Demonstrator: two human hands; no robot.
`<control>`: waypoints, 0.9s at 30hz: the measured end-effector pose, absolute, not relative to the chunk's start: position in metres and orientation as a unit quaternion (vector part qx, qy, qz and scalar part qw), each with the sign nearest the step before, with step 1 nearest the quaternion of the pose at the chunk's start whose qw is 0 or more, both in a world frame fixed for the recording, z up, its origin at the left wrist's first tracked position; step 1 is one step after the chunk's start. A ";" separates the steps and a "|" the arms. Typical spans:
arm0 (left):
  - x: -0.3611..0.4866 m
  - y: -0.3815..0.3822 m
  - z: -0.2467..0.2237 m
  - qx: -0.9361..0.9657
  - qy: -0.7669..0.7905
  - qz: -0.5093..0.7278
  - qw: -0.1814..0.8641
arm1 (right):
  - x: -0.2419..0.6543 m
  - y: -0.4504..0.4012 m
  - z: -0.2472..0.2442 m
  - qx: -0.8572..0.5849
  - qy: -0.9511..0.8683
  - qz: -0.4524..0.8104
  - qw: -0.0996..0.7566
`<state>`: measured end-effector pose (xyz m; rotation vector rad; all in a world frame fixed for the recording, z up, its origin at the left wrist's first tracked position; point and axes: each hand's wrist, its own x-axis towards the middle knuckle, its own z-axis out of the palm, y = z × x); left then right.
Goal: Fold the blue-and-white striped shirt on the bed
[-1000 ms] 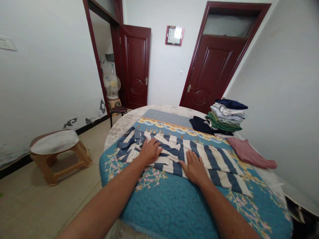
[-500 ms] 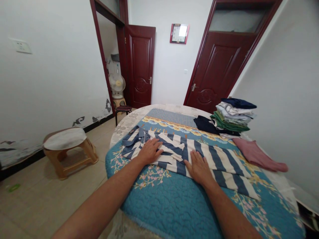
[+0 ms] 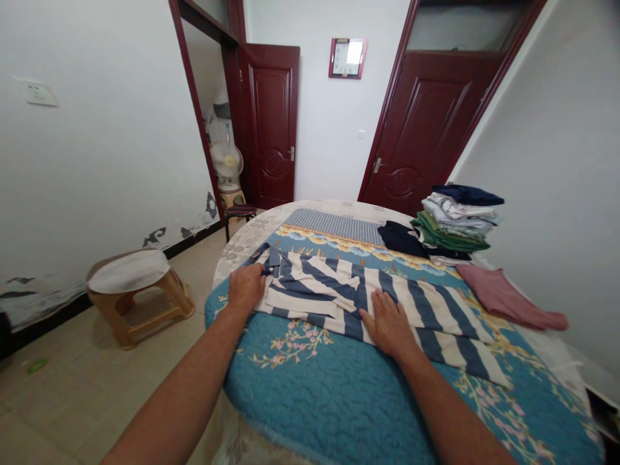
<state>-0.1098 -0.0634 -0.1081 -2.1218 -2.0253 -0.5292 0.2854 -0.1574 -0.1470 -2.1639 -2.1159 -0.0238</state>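
Observation:
A polo shirt (image 3: 314, 281) with navy and cream stripes lies folded lengthwise on the teal quilted cover (image 3: 329, 387), its collar toward the left. At that collar end, my left hand (image 3: 246, 287) is closed with its fingers curled over the cloth. My right hand (image 3: 387, 323) rests flat on the middle of the shirt, fingers stretched out. Some creased cloth, seemingly a sleeve, lies across the shirt between my hands. Part of the collar is hidden behind my left hand.
A stack of folded clothes (image 3: 458, 223) stands at the table's far right, beside a dark garment (image 3: 400, 237) and a pink garment (image 3: 508, 300). The round table's pale cloth (image 3: 232, 255) shows at the edge. On the floor at left is a plastic stool (image 3: 140, 297).
My left hand has moved left from the shirt's chest to the collar end, and its fingers have closed there. My right hand stays in place on the shirt.

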 end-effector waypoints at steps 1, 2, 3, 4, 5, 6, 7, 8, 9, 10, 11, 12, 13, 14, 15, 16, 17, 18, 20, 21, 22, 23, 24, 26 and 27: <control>-0.110 -0.061 -0.110 -0.707 -0.680 -0.182 0.078 | 0.285 -0.157 -0.147 -0.714 -0.697 -0.008 0.058; -0.109 -0.059 -0.110 -0.704 -0.682 -0.183 0.075 | 0.285 -0.157 -0.147 -0.715 -0.697 -0.008 0.057; -0.108 -0.057 -0.111 -0.703 -0.684 -0.182 0.073 | 0.285 -0.157 -0.148 -0.715 -0.697 -0.007 0.057; -0.107 -0.056 -0.110 -0.704 -0.684 -0.179 0.070 | 0.285 -0.157 -0.148 -0.716 -0.696 -0.006 0.056; -0.106 -0.054 -0.110 -0.707 -0.681 -0.176 0.067 | 0.285 -0.157 -0.148 -0.716 -0.696 -0.006 0.057; -0.105 -0.054 -0.110 -0.713 -0.677 -0.174 0.063 | 0.286 -0.157 -0.149 -0.716 -0.696 -0.006 0.058; -0.104 -0.053 -0.109 -0.720 -0.670 -0.170 0.059 | 0.286 -0.157 -0.149 -0.715 -0.696 -0.007 0.060; -0.103 -0.053 -0.109 -0.728 -0.663 -0.166 0.054 | 0.286 -0.157 -0.150 -0.715 -0.697 -0.008 0.062; -0.102 -0.053 -0.109 -0.735 -0.656 -0.162 0.048 | 0.286 -0.157 -0.150 -0.714 -0.697 -0.009 0.064; -0.102 -0.053 -0.109 -0.741 -0.651 -0.158 0.042 | 0.286 -0.157 -0.150 -0.714 -0.697 -0.010 0.065; -0.103 -0.053 -0.108 -0.744 -0.649 -0.155 0.035 | 0.286 -0.157 -0.150 -0.714 -0.697 -0.011 0.066; -0.104 -0.052 -0.108 -0.746 -0.647 -0.152 0.028 | 0.286 -0.157 -0.150 -0.714 -0.697 -0.011 0.066; -0.105 -0.051 -0.107 -0.748 -0.647 -0.150 0.021 | 0.286 -0.157 -0.150 -0.714 -0.697 -0.011 0.065; -0.107 -0.050 -0.106 -0.749 -0.646 -0.148 0.013 | 0.286 -0.157 -0.149 -0.714 -0.698 -0.011 0.063; -0.109 -0.048 -0.105 -0.750 -0.645 -0.145 0.004 | 0.286 -0.157 -0.149 -0.714 -0.698 -0.011 0.062; -0.111 -0.046 -0.103 -0.751 -0.645 -0.141 -0.004 | 0.286 -0.157 -0.149 -0.713 -0.698 -0.011 0.062; -0.113 -0.043 -0.101 -0.751 -0.646 -0.136 -0.011 | 0.286 -0.157 -0.149 -0.714 -0.697 -0.011 0.062; -0.116 -0.041 -0.100 -0.751 -0.648 -0.130 -0.017 | 0.286 -0.157 -0.149 -0.714 -0.697 -0.011 0.063; -0.120 -0.036 -0.096 -0.746 -0.655 -0.116 -0.024 | 0.286 -0.156 -0.149 -0.714 -0.697 -0.011 0.064; -0.122 -0.034 -0.094 -0.744 -0.659 -0.110 -0.026 | 0.286 -0.156 -0.149 -0.714 -0.697 -0.011 0.064; -0.124 -0.032 -0.093 -0.743 -0.661 -0.105 -0.028 | 0.286 -0.156 -0.149 -0.714 -0.697 -0.012 0.064; -0.126 -0.031 -0.092 -0.743 -0.661 -0.101 -0.032 | 0.286 -0.156 -0.149 -0.714 -0.697 -0.012 0.063; -0.128 -0.031 -0.091 -0.744 -0.660 -0.099 -0.036 | 0.286 -0.156 -0.150 -0.714 -0.698 -0.013 0.063; -0.134 -0.032 -0.092 -0.750 -0.652 -0.100 -0.048 | 0.286 -0.156 -0.150 -0.713 -0.698 -0.017 0.063; -0.137 -0.033 -0.094 -0.754 -0.646 -0.104 -0.054 | 0.286 -0.156 -0.151 -0.713 -0.698 -0.020 0.063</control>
